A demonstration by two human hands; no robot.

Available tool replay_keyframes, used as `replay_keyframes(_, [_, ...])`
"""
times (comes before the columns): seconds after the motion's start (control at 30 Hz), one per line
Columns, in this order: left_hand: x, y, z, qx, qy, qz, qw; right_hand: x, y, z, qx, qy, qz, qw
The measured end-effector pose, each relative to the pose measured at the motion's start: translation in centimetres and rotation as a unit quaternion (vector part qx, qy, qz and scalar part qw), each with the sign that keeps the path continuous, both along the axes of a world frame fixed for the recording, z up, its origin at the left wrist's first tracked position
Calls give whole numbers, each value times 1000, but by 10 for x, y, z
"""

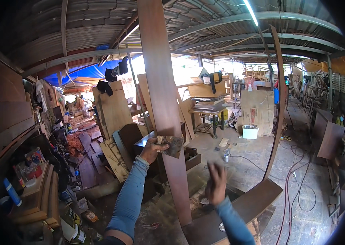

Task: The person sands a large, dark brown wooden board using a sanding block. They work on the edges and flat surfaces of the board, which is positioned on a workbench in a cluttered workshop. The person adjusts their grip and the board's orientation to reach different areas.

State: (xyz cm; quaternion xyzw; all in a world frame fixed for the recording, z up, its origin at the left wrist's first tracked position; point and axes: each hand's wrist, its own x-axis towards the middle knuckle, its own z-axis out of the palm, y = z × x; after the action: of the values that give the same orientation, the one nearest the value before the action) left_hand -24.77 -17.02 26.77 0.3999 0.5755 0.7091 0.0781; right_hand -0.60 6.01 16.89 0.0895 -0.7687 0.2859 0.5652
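Note:
My left hand is closed on a small flat square piece, stained brown and grey. Its exact kind is unclear. Behind it rises a tall dark-brown wooden board, standing upright and leaning slightly. My right hand is raised to the right of that board, its fingers pointing up and smeared by motion; whether it holds anything does not show. Below it lies a broad dark-brown wooden panel, with a small round metal thing on it. A thin brown wooden strip stands up from the panel's far right end.
Stacked boards and paint cans crowd the lower left. Red and grey hoses run over the right floor. A spray gun sits on the floor ahead. Plywood sheets lean left; a loaded work table stands behind.

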Motion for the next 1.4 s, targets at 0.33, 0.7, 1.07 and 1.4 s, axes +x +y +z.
replay_keyframes(0.33, [11,1,9,32,-33,-4,999,-162,20,299,226,280,-75,930])
replay_keyframes(0.7, [15,-5,6,-34,56,23,998,-246,33,352,281,323,-75,901])
replay_keyframes(1.07, [12,-3,3,-20,80,19,996,-178,37,396,383,285,-257,840])
replay_keyframes(1.4, [4,-8,2,-51,74,14,996,-159,46,364,480,222,-244,813])
